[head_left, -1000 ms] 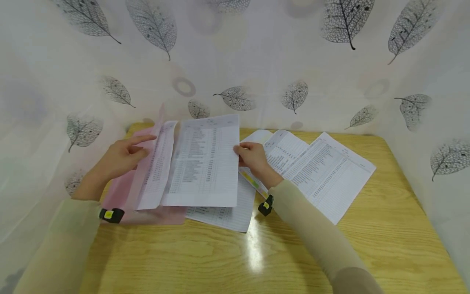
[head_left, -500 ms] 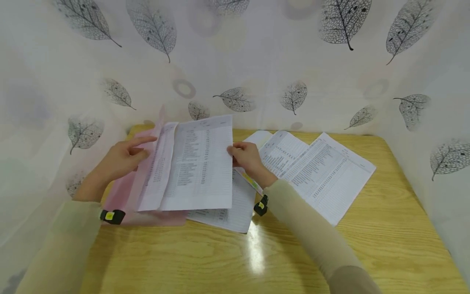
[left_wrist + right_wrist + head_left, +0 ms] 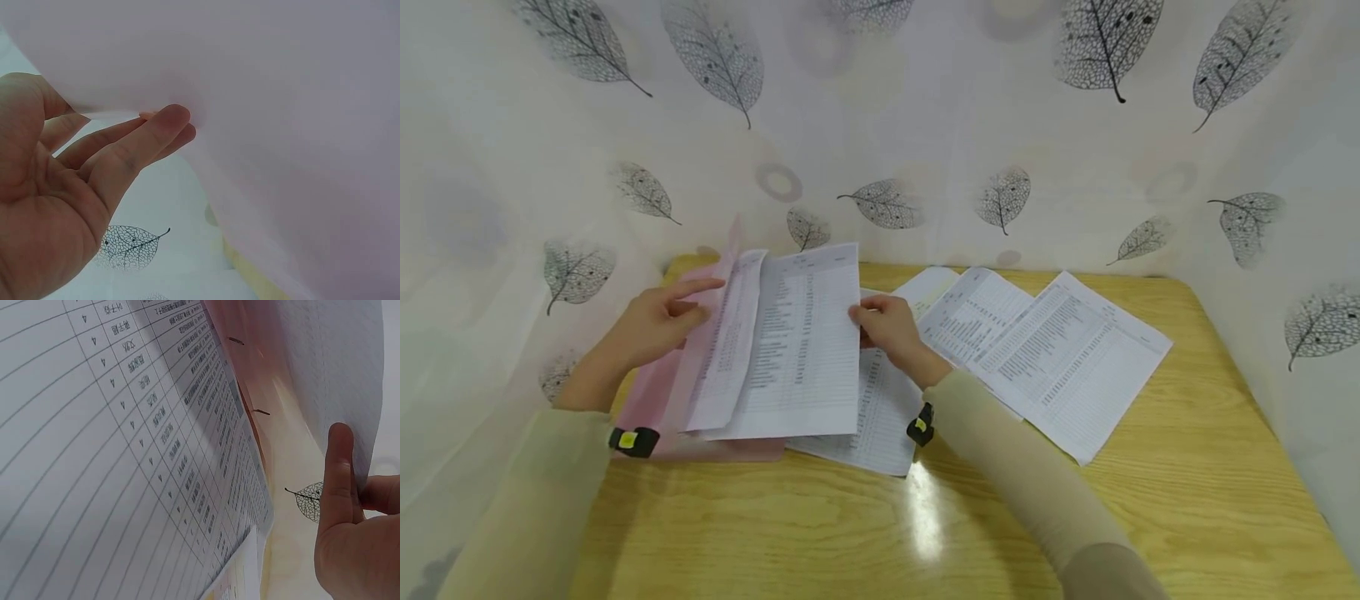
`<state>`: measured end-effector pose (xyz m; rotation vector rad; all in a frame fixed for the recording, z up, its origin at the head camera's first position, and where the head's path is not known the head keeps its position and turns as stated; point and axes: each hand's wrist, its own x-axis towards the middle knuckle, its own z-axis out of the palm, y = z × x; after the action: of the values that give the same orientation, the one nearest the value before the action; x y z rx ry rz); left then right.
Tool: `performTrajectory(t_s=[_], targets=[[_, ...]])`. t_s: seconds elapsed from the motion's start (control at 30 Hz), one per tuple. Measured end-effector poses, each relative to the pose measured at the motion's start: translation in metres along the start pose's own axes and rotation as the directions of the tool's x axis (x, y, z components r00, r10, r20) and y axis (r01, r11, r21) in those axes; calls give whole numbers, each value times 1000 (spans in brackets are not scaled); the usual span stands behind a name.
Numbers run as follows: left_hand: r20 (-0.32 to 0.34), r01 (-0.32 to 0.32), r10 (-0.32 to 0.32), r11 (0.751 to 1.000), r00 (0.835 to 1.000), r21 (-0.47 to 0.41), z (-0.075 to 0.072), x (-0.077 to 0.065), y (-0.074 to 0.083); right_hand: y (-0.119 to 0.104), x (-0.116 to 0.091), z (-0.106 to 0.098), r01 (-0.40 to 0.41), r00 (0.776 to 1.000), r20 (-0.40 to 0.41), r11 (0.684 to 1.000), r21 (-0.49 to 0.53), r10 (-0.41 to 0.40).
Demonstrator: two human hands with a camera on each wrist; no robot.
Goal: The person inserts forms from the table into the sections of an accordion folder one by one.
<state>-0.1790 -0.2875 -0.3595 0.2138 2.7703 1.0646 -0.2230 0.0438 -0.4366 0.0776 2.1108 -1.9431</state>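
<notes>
In the head view my left hand (image 3: 655,325) pinches the edge of a raised pink folder cover (image 3: 294,137) between thumb and fingers. Printed sheets (image 3: 730,342) stand tilted against that cover. My right hand (image 3: 891,329) pinches the right edge of a printed sheet (image 3: 801,350), which is lifted and bends toward the folder. The folder's pink lower part (image 3: 737,451) lies flat on the table. Beneath the lifted sheet, another printed sheet (image 3: 887,425) lies partly covered. In the right wrist view, thumb and fingers (image 3: 339,475) grip the lifted sheet from its edge.
Several more printed sheets (image 3: 1090,367) lie fanned out to the right on the wooden table (image 3: 805,525). A pale curtain (image 3: 925,125) with a leaf pattern hangs behind and at both sides. Staples show on the pink folder side in the right wrist view.
My right hand has moved left, bringing the lifted sheet's free edge closer to the folder and baring more of the sheets beneath. The left hand has stayed nearly in place.
</notes>
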Motion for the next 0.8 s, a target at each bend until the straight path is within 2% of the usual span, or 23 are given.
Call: performTrajectory(t_s=[0.8], targets=[[-12, 2, -2, 1000, 1000, 6, -1, 0, 1, 7, -1, 47, -55, 996, 69, 999, 1, 54]])
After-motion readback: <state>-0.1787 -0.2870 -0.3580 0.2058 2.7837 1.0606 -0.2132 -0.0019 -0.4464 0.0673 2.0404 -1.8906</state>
